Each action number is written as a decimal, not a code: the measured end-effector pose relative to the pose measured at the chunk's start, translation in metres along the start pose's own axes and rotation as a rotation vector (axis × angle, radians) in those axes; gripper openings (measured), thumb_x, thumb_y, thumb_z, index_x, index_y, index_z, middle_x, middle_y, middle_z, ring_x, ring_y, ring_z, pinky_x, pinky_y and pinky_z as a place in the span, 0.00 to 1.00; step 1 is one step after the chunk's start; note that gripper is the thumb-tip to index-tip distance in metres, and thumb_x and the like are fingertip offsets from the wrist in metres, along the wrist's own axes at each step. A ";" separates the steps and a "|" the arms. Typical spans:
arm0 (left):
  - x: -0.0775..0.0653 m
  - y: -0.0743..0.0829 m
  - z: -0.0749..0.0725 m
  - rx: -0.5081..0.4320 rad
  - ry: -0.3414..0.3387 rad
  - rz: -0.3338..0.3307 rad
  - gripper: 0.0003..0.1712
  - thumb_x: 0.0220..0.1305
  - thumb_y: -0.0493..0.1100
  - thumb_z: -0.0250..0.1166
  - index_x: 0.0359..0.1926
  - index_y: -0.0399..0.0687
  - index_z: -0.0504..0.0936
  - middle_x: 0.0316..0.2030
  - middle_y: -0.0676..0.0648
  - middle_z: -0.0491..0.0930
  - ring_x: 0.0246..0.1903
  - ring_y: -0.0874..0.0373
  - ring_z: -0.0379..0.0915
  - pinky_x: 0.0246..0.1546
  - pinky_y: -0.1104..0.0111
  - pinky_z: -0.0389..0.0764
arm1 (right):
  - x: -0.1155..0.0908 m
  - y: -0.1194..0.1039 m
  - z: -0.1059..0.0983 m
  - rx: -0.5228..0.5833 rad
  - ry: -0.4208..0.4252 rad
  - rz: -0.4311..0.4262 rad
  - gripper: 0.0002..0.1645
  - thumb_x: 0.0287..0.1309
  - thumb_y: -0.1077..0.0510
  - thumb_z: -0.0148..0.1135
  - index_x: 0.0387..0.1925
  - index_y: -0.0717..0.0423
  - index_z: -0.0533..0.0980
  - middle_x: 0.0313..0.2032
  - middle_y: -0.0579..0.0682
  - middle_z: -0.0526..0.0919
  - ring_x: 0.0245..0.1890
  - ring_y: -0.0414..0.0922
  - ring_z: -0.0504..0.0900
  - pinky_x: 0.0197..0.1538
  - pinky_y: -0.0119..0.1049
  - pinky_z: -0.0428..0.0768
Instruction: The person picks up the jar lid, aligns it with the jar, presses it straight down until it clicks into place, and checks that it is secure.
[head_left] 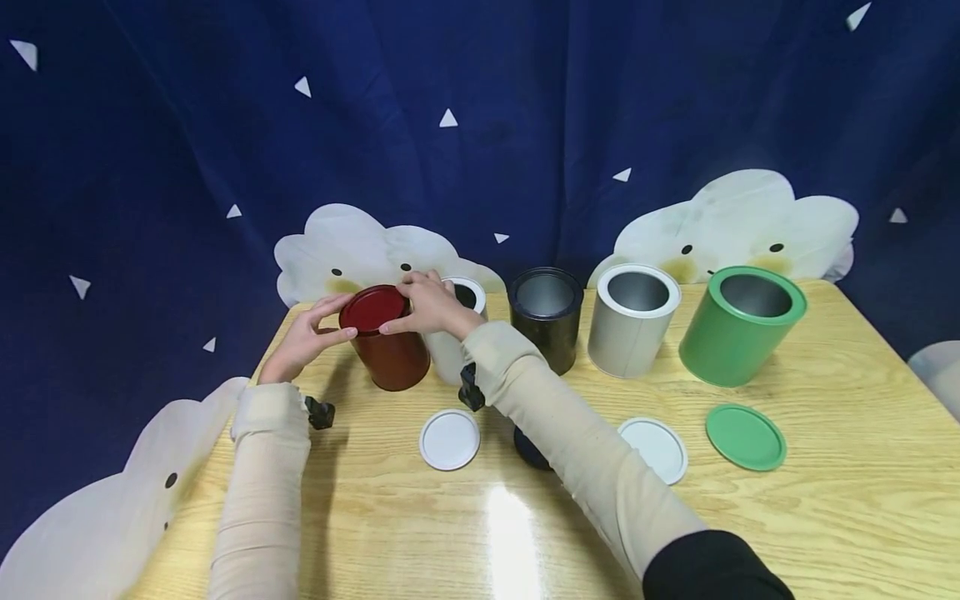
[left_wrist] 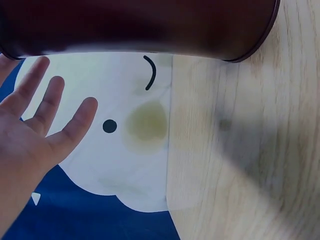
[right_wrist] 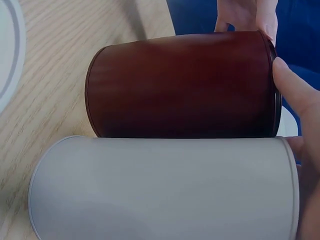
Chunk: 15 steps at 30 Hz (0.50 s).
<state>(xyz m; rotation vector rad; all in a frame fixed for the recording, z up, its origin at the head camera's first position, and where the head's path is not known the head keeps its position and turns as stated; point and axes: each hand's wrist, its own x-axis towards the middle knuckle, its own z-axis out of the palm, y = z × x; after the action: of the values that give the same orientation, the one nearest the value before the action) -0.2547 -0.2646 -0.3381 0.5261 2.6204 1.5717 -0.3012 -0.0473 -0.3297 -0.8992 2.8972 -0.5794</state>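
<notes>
A dark red metal can point(head_left: 392, 362) stands at the left end of a row, its red lid point(head_left: 372, 310) in the top. My left hand point(head_left: 303, 337) touches the can's rim from the left with thumb and forefinger. Its other fingers point(left_wrist: 75, 122) are spread straight, off the can, in the left wrist view. From the right, my right hand point(head_left: 435, 308) touches the rim, thumb at the front and fingers toward the back. Its thumb point(right_wrist: 292, 85) lies on the rim in the right wrist view. Close beside stands a white can point(right_wrist: 170, 190), partly covered by that hand.
Open black point(head_left: 551, 337), off-white point(head_left: 626, 337) and green point(head_left: 723, 350) cans continue the row rightward. In front lie a white lid point(head_left: 450, 439), a black lid point(head_left: 529, 451) partly under the right arm, an off-white lid point(head_left: 660, 450) and a green lid point(head_left: 746, 437).
</notes>
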 end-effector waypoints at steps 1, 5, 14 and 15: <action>-0.001 0.004 0.001 -0.004 -0.002 -0.005 0.32 0.58 0.30 0.59 0.63 0.28 0.60 0.63 0.33 0.56 0.61 0.43 0.51 0.43 0.73 0.67 | 0.000 0.000 0.000 -0.002 -0.006 0.002 0.48 0.46 0.30 0.58 0.64 0.53 0.64 0.62 0.48 0.63 0.60 0.48 0.57 0.51 0.43 0.60; 0.000 0.003 0.001 -0.005 -0.003 -0.004 0.32 0.58 0.30 0.59 0.62 0.26 0.60 0.62 0.32 0.56 0.60 0.43 0.52 0.42 0.77 0.67 | -0.001 0.000 -0.002 0.000 -0.020 0.003 0.49 0.47 0.30 0.58 0.64 0.54 0.63 0.63 0.49 0.62 0.61 0.48 0.55 0.52 0.44 0.60; 0.008 -0.020 -0.001 -0.047 0.004 0.008 0.32 0.57 0.31 0.60 0.63 0.31 0.61 0.62 0.35 0.58 0.59 0.48 0.55 0.41 0.79 0.69 | -0.002 0.000 0.001 -0.005 -0.017 0.010 0.46 0.48 0.30 0.57 0.63 0.52 0.65 0.63 0.52 0.62 0.60 0.49 0.56 0.50 0.43 0.60; 0.008 -0.018 -0.001 -0.052 0.004 0.006 0.33 0.57 0.30 0.60 0.63 0.31 0.61 0.62 0.35 0.58 0.59 0.47 0.55 0.41 0.79 0.69 | -0.002 0.000 0.001 -0.004 -0.016 0.010 0.46 0.48 0.30 0.56 0.63 0.52 0.65 0.63 0.52 0.62 0.59 0.49 0.56 0.50 0.43 0.60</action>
<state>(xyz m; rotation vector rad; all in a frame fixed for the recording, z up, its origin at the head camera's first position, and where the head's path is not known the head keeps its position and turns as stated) -0.2669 -0.2706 -0.3526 0.5290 2.5752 1.6396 -0.2993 -0.0470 -0.3306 -0.8848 2.8875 -0.5637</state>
